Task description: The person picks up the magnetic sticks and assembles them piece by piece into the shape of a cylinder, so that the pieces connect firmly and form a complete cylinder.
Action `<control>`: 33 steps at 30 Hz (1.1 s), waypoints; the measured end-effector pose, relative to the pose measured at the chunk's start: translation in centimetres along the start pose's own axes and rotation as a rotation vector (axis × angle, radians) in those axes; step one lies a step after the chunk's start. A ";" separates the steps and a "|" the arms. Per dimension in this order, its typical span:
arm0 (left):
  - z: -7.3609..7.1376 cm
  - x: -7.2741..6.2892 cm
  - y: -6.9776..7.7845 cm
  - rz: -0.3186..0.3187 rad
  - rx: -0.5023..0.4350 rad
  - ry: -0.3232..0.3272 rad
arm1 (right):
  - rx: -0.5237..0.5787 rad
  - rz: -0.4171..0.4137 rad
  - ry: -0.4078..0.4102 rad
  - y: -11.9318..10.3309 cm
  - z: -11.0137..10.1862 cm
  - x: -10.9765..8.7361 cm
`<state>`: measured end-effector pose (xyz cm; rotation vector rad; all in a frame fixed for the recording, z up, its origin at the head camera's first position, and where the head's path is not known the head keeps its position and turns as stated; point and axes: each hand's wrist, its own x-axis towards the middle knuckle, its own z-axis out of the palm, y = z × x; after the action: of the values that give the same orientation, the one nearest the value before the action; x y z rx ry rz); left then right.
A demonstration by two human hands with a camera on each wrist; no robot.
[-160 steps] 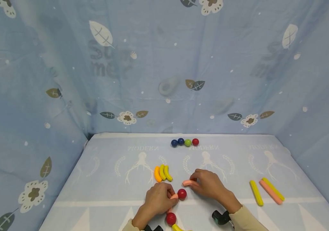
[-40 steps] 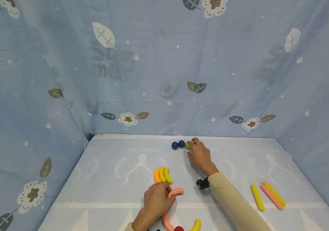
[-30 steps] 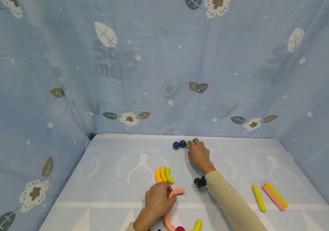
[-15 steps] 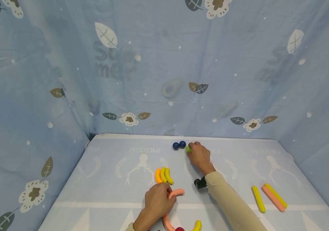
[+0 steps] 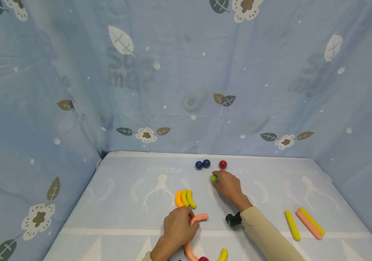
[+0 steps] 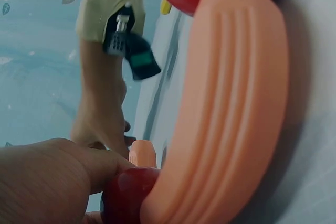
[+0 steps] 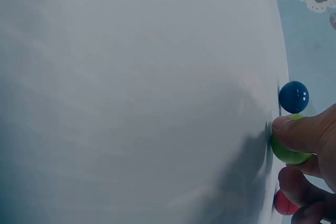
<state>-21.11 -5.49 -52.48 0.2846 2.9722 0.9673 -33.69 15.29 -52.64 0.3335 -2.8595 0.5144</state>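
My right hand pinches a green ball between thumb and fingers, nearer to me than the two blue balls and a red ball at the far edge. At the front, my left hand grips a red ball that joins two salmon curved rods. One curved rod reaches out beyond the fingers; the other curved rod, ridged, runs back to a second red ball. A yellow curved rod extends from that ball, partly cut off by the frame.
Left of centre lie one orange and two yellow curved rods, side by side. Off to the right are two yellow straight rods and a salmon straight rod. A blue printed curtain stands behind the table.
My right hand has drawn the green ball out of the far row toward me, uncovering the red ball. Earlier it held a salmon curved rod. My left hand has stayed put this last second.
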 end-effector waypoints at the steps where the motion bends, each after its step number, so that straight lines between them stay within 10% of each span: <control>1: 0.0 0.0 0.0 -0.001 0.001 0.002 | 0.012 -0.012 0.008 0.0 0.0 -0.4; 16: 0.1 0.0 0.1 -0.008 0.025 0.017 | 0.132 -0.237 -0.081 -1.6 -2.2 -5.8; 33: 0.0 0.1 0.0 0.005 0.057 0.018 | 0.283 -0.275 -0.247 -1.0 -2.7 -8.9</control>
<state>-21.17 -5.44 -52.44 0.2863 3.0201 0.8916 -24.51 16.98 -52.09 0.8800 -2.8983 0.8753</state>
